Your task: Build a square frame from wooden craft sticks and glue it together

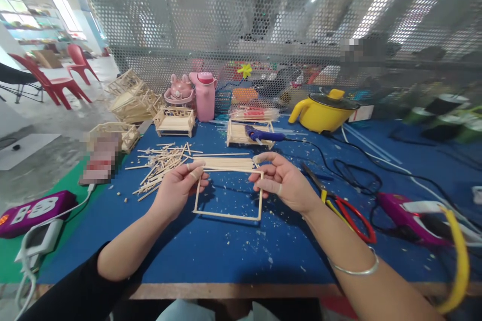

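Between my two hands is a rectangular frame of thin wooden sticks (228, 216), held up a little above the blue tabletop. My left hand (184, 180) pinches its upper left corner, and my right hand (280, 178) pinches the upper right corner. Wraps or tape show on some fingers. Just behind the frame lies a row of long wooden sticks (226, 162). A loose heap of short sticks (163, 165) spreads to the left of it. Beyond my right hand, a blue glue gun (265, 134) rests on a small wooden stick piece (237, 133).
Scissors with red and yellow handles (352, 215) lie right of my right arm, near black cables. A yellow pot (324, 112), a pink thermos (205, 95) and a little stick bench (175, 121) stand at the back. A phone (101, 158) and purple power strip (37, 213) are left.
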`<action>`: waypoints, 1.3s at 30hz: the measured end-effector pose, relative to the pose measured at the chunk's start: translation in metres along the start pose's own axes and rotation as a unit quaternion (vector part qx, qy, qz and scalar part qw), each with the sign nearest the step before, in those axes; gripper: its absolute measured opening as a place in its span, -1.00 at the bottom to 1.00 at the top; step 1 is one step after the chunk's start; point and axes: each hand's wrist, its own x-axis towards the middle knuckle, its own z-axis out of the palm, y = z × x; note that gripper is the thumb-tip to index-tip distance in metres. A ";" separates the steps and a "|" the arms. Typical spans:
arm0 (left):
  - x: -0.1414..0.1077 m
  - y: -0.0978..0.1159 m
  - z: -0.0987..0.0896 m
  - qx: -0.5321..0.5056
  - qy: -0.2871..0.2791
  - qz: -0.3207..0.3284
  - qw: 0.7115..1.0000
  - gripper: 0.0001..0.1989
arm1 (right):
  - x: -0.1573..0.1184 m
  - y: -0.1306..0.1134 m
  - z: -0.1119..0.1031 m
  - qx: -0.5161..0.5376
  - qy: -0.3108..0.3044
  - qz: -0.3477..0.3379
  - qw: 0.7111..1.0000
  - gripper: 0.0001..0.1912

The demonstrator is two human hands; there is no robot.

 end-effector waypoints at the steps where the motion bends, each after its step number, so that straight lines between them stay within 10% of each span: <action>1: 0.000 0.000 0.000 0.002 -0.002 0.001 1.000 -0.60 | 0.000 0.000 0.000 0.001 0.005 -0.002 1.000 -0.56; 9: 0.002 0.001 0.000 -0.015 -0.023 -0.013 1.000 -0.65 | 0.007 0.006 -0.001 -0.021 0.059 0.001 0.998 -0.65; 23: -0.011 0.004 -0.012 0.026 -0.285 -0.021 0.958 -0.34 | 0.019 0.018 -0.020 -0.011 0.119 0.006 0.993 -0.66; 33: -0.011 0.014 -0.009 -0.067 -0.224 0.043 0.971 -0.39 | 0.015 0.012 -0.014 -0.042 0.064 -0.034 0.996 -0.74; 39: 0.003 0.016 -0.013 -0.077 -0.099 0.160 0.979 -0.73 | 0.011 0.015 -0.007 -0.164 -0.103 -0.015 0.981 -0.76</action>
